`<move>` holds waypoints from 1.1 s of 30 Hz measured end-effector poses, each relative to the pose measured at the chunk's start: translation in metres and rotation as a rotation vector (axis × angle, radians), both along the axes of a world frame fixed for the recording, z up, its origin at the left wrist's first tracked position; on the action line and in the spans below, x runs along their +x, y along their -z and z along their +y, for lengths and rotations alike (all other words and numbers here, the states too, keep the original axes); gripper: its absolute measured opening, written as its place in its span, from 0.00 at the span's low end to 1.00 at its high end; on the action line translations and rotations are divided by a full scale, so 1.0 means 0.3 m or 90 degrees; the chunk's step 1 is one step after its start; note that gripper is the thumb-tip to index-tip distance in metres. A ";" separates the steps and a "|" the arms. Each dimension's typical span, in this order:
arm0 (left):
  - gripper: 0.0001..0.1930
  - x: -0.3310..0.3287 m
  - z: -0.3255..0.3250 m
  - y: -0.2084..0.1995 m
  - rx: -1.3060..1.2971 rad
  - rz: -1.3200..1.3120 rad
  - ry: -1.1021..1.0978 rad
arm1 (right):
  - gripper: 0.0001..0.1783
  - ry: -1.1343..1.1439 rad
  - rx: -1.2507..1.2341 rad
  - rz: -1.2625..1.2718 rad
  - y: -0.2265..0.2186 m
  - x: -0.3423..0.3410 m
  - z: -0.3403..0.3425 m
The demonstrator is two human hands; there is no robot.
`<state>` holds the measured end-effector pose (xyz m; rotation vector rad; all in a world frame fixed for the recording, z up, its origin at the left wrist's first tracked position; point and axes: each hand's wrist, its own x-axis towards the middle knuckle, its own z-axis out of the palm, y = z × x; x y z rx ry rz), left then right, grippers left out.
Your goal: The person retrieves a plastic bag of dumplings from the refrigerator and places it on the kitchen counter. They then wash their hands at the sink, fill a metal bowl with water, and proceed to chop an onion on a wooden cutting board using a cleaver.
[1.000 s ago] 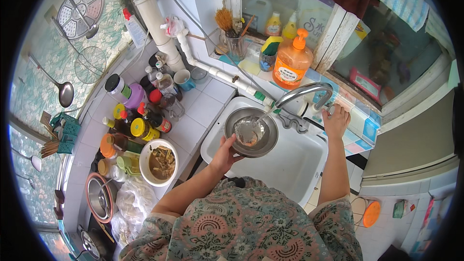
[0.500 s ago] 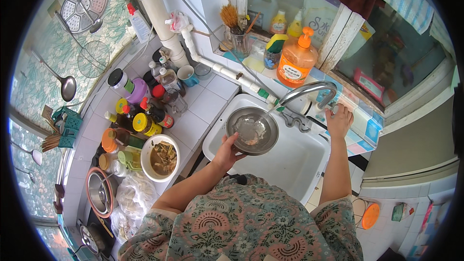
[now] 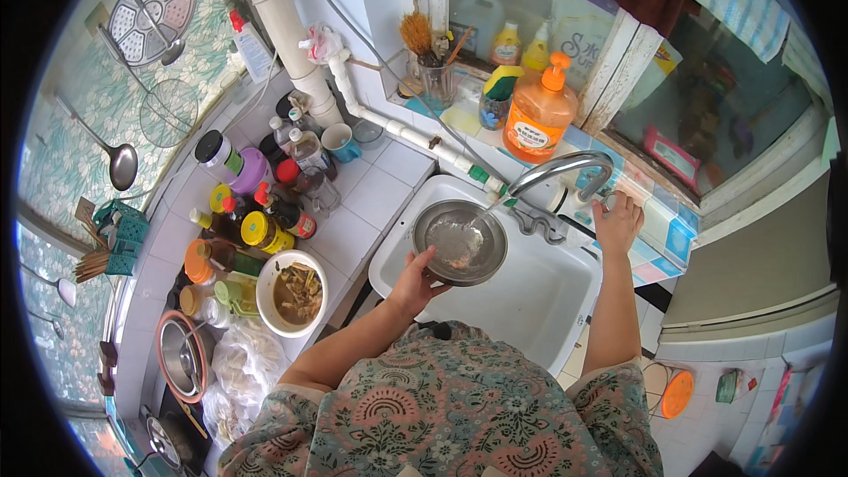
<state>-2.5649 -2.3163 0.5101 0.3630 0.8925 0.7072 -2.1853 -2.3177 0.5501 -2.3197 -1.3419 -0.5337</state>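
Left hand (image 3: 415, 288) pinches steel bowl (image 3: 488, 262) over white sink (image 3: 512, 322), right hand (image 3: 620, 225) pinches tap knob (image 3: 607, 200), tiled counter (image 3: 364, 193) at left, window (image 3: 724, 110) ahead.

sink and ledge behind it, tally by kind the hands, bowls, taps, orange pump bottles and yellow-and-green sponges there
Hands: 2 (left hand, right hand)
Metal bowl: 1
Tap: 1
Orange pump bottle: 1
Sponge: 1
Total: 6

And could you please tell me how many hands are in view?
2: the left hand holds the metal bowl under the tap; the right hand is at the tap's knob.
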 end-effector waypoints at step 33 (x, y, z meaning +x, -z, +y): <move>0.24 0.010 0.044 -0.186 0.016 -0.019 0.024 | 0.23 -0.017 0.015 0.016 -0.003 -0.003 -0.001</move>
